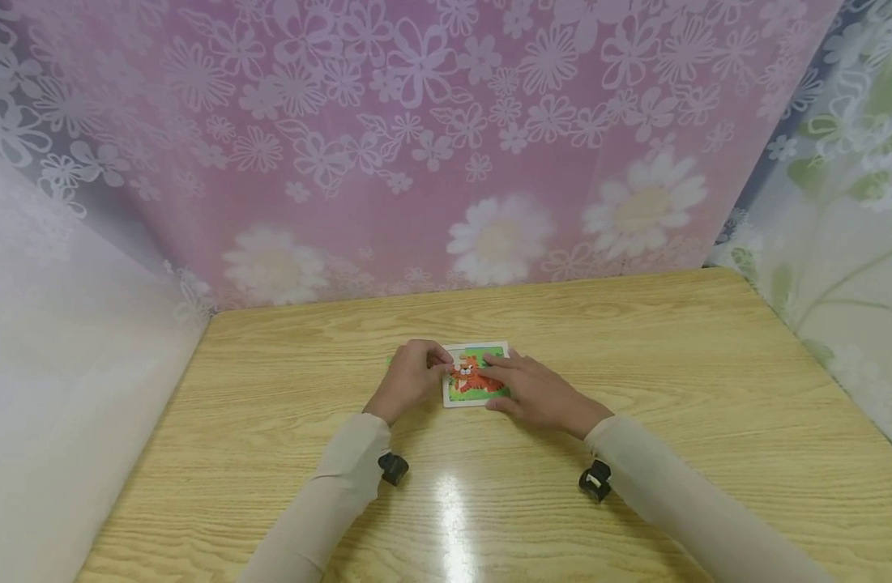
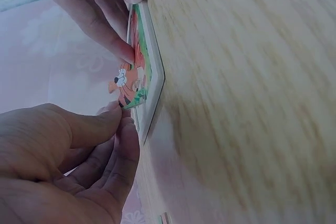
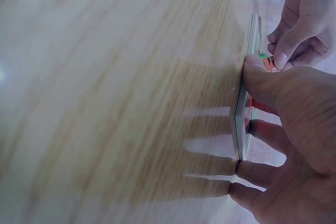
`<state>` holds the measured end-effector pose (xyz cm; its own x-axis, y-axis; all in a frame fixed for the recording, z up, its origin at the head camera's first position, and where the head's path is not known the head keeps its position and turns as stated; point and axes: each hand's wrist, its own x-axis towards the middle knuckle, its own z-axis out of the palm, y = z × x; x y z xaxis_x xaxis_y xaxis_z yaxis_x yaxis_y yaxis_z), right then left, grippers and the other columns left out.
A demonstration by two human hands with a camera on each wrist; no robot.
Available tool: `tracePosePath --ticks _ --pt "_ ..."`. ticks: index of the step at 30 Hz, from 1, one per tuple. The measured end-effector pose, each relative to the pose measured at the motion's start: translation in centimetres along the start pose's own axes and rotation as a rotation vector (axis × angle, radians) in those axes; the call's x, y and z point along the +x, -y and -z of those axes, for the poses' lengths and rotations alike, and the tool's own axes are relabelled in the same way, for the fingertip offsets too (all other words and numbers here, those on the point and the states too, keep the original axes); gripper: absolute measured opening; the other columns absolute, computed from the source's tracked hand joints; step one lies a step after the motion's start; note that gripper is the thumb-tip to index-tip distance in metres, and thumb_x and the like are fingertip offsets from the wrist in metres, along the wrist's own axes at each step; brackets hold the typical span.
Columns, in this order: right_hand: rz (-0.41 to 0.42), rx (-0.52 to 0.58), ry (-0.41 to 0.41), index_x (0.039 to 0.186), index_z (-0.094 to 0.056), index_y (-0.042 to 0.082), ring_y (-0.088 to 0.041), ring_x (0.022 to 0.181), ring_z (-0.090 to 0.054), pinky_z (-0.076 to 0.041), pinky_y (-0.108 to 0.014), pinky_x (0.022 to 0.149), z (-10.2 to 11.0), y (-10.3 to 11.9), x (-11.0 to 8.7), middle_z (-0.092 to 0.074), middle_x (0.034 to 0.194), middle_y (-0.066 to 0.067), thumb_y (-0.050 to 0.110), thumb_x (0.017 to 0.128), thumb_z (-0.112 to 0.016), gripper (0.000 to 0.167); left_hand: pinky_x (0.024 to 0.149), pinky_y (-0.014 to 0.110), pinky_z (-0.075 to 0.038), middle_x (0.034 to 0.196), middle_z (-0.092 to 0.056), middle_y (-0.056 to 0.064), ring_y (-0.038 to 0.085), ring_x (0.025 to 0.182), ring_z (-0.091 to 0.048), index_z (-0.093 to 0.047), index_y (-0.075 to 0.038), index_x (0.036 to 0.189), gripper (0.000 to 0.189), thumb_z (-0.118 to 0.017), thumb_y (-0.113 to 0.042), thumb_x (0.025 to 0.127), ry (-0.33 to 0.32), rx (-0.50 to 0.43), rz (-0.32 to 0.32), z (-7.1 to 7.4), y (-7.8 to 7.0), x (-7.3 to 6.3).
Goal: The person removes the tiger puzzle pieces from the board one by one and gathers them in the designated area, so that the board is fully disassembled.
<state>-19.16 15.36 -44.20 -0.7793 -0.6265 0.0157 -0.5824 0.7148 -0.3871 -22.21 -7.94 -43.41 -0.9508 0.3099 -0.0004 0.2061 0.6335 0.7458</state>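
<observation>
A small white-framed picture puzzle board [image 1: 478, 402] lies on the table, showing an orange tiger on green. My left hand [image 1: 411, 374] is at its left side. Between thumb and fingertips it pinches a puzzle piece [image 2: 125, 85] bearing the tiger's face. The piece stands tilted up over the board, its lower part at the picture; whether it is seated cannot be told. My right hand [image 1: 536, 393] rests on the board's right side, fingers spread and fairly straight. Its thumb [image 3: 257, 74] touches the near edge, and some fingertips press on the picture.
A green bit of something [image 1: 390, 360] peeks out left of my left hand, mostly hidden. The wood-grain table [image 1: 285, 486] ends at a pink flowered curtain [image 1: 387, 202] behind, with more curtain at both sides. Each wrist carries a black camera mount [image 1: 393, 468].
</observation>
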Motion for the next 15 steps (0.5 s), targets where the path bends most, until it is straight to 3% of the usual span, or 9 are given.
tracePosePath --ticks 9,15 --pt "0.006 -0.020 -0.003 0.145 -0.052 -0.001 -0.061 0.137 -0.031 -0.030 -0.062 0.113 0.03 -0.04 0.02 -0.040 0.154 -0.025 0.033 0.099 -0.067 0.060 0.074 0.032 -0.056 0.093 -0.071 0.003 0.016 0.085 -0.066 -0.075 -0.006 0.094 0.006 -0.069 -0.005 0.096 -0.021 -0.049 0.006 0.32 0.10 -0.10" --pt "0.003 -0.019 0.003 0.144 -0.053 -0.001 -0.062 0.137 -0.030 -0.031 -0.063 0.112 -0.02 -0.11 0.05 -0.041 0.153 -0.026 0.033 0.099 -0.067 0.058 0.076 0.033 -0.056 0.092 -0.072 0.001 0.016 0.085 -0.066 -0.075 -0.006 0.095 0.004 -0.071 -0.005 0.095 -0.054 -0.040 -0.013 0.91 0.51 -0.15"
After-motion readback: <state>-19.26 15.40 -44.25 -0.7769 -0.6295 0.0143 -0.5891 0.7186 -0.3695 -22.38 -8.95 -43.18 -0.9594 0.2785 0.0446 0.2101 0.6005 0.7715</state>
